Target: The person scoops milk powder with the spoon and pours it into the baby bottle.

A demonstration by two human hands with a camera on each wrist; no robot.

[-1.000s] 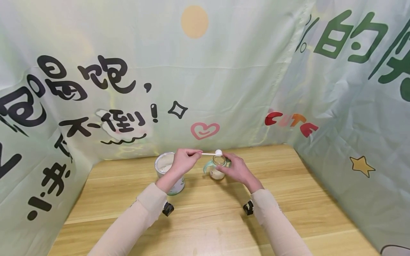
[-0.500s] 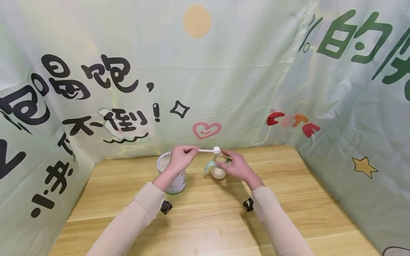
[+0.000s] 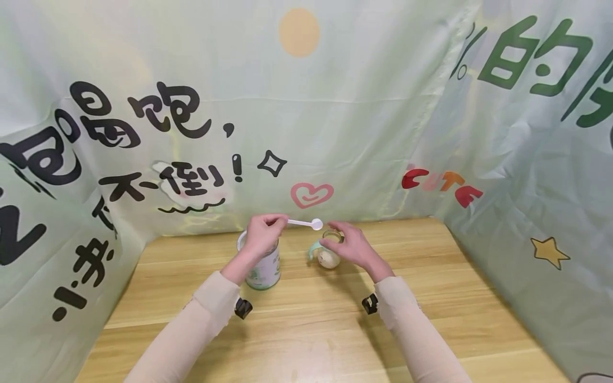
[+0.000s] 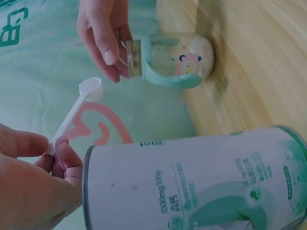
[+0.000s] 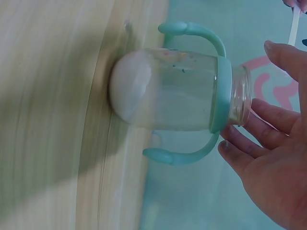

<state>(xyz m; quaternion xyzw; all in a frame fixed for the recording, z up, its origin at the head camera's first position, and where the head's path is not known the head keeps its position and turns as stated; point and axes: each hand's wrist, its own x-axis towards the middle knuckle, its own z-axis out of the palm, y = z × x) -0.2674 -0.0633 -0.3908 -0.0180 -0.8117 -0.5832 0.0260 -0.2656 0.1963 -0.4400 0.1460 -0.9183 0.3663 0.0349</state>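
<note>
My left hand [image 3: 262, 234] pinches the handle end of a white measuring scoop [image 4: 71, 117] between thumb and fingers. The scoop's bowl points toward the bottle, a short way left of its mouth. That baby bottle [image 5: 184, 91] is clear, uncapped and upright on the table, with mint green handles and whitish powder in its rounded bottom. Around its neck my right hand [image 5: 283, 158] is loosely spread, thumb apart from the glass and fingertips right at the rim. Below my left hand stands a white and green milk powder can [image 4: 192, 184], its opening partly hidden in the head view.
The wooden table [image 3: 306, 330] is backed by a pale green printed cloth [image 3: 239, 80], which also hangs along both sides. The can stands left of the bottle, with a gap between them. Black straps [image 3: 243, 307] show at both wrists.
My left hand has drawn the scoop leftward, from over the bottle's mouth to beside it, now over the can. My right hand stays at the bottle's neck, its fingers spread wider.
</note>
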